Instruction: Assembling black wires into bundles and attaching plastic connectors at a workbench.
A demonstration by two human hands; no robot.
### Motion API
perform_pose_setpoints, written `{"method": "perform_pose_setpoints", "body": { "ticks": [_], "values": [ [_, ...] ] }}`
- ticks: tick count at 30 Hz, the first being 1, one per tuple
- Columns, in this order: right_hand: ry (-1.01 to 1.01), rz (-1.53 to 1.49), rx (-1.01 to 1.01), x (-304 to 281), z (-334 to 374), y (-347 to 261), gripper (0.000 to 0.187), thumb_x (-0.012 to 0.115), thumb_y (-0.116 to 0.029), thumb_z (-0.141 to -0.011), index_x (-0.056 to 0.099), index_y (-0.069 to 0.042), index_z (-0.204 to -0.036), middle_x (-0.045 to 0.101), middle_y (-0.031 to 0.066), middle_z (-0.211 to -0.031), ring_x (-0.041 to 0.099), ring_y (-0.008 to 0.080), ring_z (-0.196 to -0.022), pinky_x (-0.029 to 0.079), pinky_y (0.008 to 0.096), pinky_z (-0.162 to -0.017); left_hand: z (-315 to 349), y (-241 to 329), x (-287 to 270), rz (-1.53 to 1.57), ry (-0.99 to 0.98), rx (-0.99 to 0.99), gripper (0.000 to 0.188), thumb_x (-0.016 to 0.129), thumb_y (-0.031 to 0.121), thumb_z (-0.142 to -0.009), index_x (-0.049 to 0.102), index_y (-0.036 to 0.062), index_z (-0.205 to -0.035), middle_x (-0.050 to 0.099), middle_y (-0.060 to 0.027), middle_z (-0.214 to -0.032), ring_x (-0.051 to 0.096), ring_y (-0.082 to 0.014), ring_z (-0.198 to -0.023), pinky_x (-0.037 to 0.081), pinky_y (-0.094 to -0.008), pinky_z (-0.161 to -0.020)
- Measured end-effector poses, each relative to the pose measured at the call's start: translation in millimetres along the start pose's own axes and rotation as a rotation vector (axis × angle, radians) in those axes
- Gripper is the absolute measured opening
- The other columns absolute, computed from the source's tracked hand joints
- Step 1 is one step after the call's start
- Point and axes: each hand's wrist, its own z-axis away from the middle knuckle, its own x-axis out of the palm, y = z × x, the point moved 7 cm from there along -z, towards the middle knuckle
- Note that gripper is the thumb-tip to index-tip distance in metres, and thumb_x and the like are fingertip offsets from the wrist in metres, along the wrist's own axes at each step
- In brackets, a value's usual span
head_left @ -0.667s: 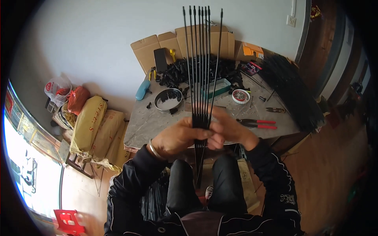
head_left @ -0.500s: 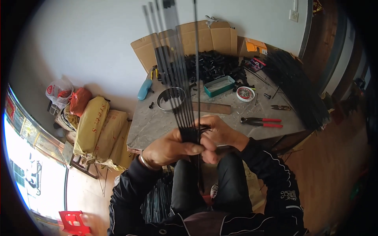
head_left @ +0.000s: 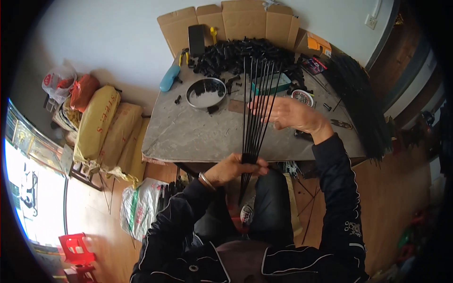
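Note:
A fanned bundle of thin black rods (head_left: 255, 118) stands upright before me over the table's front edge. My left hand (head_left: 232, 169) closes around its lower part, where the rods run together; their lower ends hang between my knees. My right hand (head_left: 295, 114) is at the middle of the bundle, fingers stretched out toward the left across the rods, thumb apart. Beyond the rods are a teal rectangular tin (head_left: 282, 84) and a round metal bowl (head_left: 206, 104) with black parts and pale powder in it.
A heap of black plastic parts (head_left: 245, 53) lies against cardboard (head_left: 238, 16) at the table's back. More long black rods (head_left: 354, 101) cover the right side. A blue bottle (head_left: 169, 79) is at the left. Yellow sacks (head_left: 98, 125) and a red stool (head_left: 75, 249) stand left.
The rod bundle has come lower, with my left hand still around it. My right hand has left the lower grip and moved up and right, its fingers now stretched out. The view has shifted.

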Motion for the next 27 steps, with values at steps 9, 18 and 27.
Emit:
{"method": "perform_pose_setpoints", "body": {
  "ticks": [9, 18, 27],
  "values": [
    [0.288, -0.132, -0.139, 51, -14, -14, 0.028, 0.045, -0.020, -0.100, 0.056, 0.002, -0.114, 0.064, 0.0098, -0.093, 0.066, 0.0239, -0.088, 0.054, 0.0363, -0.083, -2, -8, 3, 0.114, 0.106, 0.031, 0.049, 0.058, 0.010, -0.092, 0.040, -0.0053, -0.135, 0.060, -0.0150, -0.118, 0.061, -0.0224, -0.106, 0.047, -0.0321, -0.095],
    [0.160, 0.065, -0.283, 89, -2, -13, 0.018, 0.053, -0.008, -0.096, 0.061, 0.001, -0.108, 0.066, 0.0061, -0.090, 0.064, 0.0142, -0.085, 0.051, 0.0266, -0.080, 9, 58, -8, -1.328, 0.392, 0.619, 0.103, 0.080, 0.050, -0.061, 0.035, 0.0042, -0.141, 0.038, -0.0173, -0.143, 0.028, -0.0356, -0.137, 0.019, -0.0517, -0.113],
    [0.255, 0.161, -0.280, 87, 7, 1, 0.017, 0.052, -0.010, -0.096, 0.060, 0.000, -0.107, 0.067, 0.0064, -0.090, 0.064, 0.0137, -0.088, 0.050, 0.0264, -0.081, 6, 59, -27, -1.331, 0.226, 0.601, 0.106, 0.087, 0.040, -0.058, 0.034, 0.0081, -0.144, 0.031, -0.0133, -0.151, 0.018, -0.0287, -0.144, 0.015, -0.0426, -0.116]
  ]
}}
